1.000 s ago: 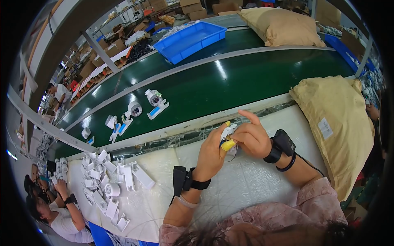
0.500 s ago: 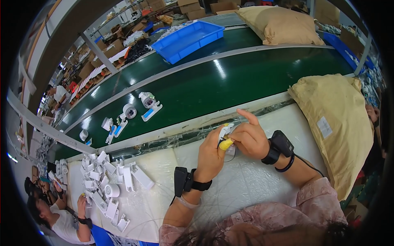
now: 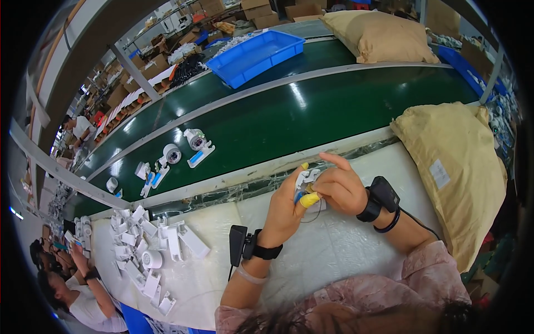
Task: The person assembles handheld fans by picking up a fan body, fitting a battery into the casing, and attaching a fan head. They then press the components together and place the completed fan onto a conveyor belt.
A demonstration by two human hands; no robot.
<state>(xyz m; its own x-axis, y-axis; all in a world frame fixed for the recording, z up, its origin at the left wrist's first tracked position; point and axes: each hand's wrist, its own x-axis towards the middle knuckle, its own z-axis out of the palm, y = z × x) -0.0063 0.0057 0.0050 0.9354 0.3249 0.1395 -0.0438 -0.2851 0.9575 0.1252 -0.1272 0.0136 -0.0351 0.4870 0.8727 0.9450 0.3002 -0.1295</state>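
Belt: While it carries a few white units (image 3: 171, 154) toward its left end, the green belt (image 3: 261, 131) has the part (image 3: 306, 177) off its near edge, between the two hands.
Surface: white and film-covered (image 3: 194, 289), it runs along the belt's near side and lies under both hands.
Sack: the tan one (image 3: 461, 172) stands on the belt's near side, toward its right end.
Tray: blue (image 3: 270, 65), beyond the belt's far rail.
Pile: white casings (image 3: 151, 259), on the near side of the belt's left stretch, well apart from the hands.
Left hand: just off the belt's near edge, it (image 3: 282, 209) grips the part from the left, with yellow covers (image 3: 310, 200) on thumb and forefinger; of the two, it has the fuller hold.
Right hand: level with the left along the belt's near side, it (image 3: 342, 189) has its forefinger stretched out and the other fingers bunched at the part's right side; whether they pinch it, I cannot tell.
Part: small, white with some blue, nearer the belt than either wrist; fingers hide much of it, so its long axis cannot be told.
Wire: thin (image 3: 319, 215), it curves out below the hands, away from the belt.
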